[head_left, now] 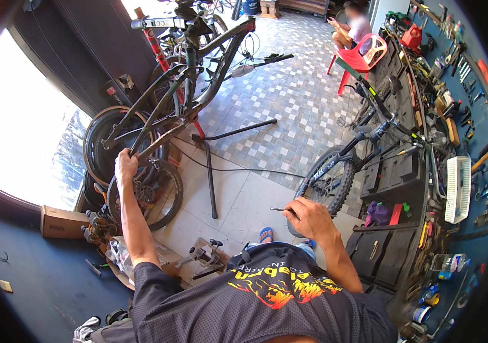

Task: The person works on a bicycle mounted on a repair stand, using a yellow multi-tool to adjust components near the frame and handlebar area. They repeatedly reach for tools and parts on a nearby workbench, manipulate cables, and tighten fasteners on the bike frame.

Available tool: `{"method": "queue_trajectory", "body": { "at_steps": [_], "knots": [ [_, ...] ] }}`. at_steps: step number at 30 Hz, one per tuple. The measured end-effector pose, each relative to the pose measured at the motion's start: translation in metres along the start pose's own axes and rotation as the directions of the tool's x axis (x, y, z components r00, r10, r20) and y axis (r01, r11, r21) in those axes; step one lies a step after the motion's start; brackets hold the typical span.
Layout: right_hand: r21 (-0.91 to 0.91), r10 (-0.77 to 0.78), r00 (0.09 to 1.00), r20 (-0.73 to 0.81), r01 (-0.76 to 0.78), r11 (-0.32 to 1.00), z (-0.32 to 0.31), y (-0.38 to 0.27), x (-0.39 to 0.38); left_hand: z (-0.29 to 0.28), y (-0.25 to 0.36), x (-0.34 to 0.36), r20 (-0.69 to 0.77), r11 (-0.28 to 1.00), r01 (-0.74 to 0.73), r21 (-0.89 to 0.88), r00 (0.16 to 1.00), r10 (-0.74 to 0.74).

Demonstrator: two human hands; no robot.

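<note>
My left hand (126, 168) has its fingers closed around a rear tube of a dark bike frame (218, 74), which hangs from a red-posted repair stand (199, 131) with black legs. Just below it stands a loose wheel (172, 206). My right hand (307, 220), low and right of center, pinches a thin short metal tool (279, 209) that points left. The tool is apart from the frame.
A green bike (347, 148) leans at right beside dark drawers and a tool wall (467, 114). A seated person (355, 31) is on a red chair (370, 57). A cardboard box (64, 223) sits lower left; a cable crosses the tiled floor (238, 194).
</note>
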State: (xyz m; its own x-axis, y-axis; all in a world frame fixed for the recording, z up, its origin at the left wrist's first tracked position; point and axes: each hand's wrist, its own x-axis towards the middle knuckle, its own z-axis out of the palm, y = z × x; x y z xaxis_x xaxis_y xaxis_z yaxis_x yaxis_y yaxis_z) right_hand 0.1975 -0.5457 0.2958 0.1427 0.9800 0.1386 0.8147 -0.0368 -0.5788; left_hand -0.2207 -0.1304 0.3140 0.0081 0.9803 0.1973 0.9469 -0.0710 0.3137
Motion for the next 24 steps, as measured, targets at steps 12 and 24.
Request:
{"method": "queue_trajectory", "body": {
  "at_steps": [12, 24],
  "knots": [
    [-0.014, 0.142, 0.984, -0.109, -0.144, 0.989, -0.003, 0.023, -0.038, 0.067, 0.203, -0.06, -0.218, 0.767, -0.509, -0.391, 0.861, 0.46],
    [0.122, 0.754, 0.398, -0.522, -0.84, 0.529, -0.079, 0.077, -0.281, 0.193, 0.425, -0.382, 0.163, 0.179, -0.473, -0.863, 0.076, 0.984]
  ]
}}
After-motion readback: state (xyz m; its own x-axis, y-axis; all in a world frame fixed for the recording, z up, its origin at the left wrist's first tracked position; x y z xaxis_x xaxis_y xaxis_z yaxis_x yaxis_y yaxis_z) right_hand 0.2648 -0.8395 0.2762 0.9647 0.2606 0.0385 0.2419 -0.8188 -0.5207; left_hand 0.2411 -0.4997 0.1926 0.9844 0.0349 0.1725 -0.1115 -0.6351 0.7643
